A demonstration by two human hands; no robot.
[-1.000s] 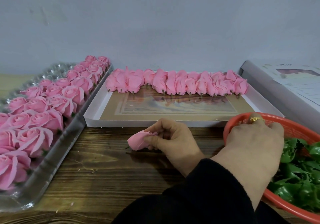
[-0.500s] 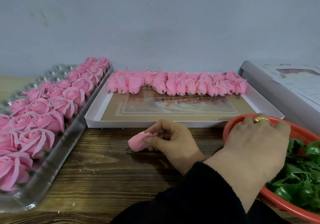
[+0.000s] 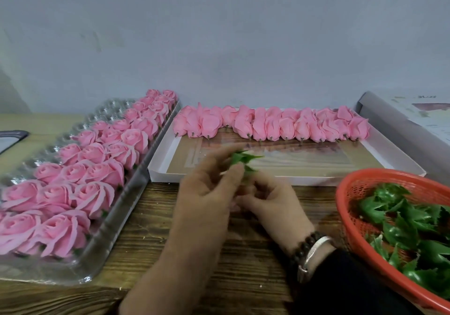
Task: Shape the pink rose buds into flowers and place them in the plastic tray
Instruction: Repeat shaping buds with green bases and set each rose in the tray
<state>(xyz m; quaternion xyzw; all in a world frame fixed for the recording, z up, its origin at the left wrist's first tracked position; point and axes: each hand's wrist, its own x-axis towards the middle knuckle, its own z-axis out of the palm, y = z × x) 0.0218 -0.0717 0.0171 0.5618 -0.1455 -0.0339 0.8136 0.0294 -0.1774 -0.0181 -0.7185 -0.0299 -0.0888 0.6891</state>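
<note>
Over the wooden table's middle, my left hand pinches a green leafy calyx between its fingertips. Touching it from the right, my right hand, with a watch and bead bracelet at the wrist, curls round a pink rose bud. Both hands are blurred, and only a pink smear of the bud shows between them. The clear plastic tray on the left holds several rows of shaped pink roses. Several unshaped buds lie in a row along the back of a shallow white box.
A red mesh basket with several green calyxes sits at the right front. A grey-white carton lies behind it. A dark flat object is at the far left. A grey wall closes the back.
My left hand has left the red basket and swung across to the middle with a green calyx. My right hand has lifted the bud off the table to meet it.
</note>
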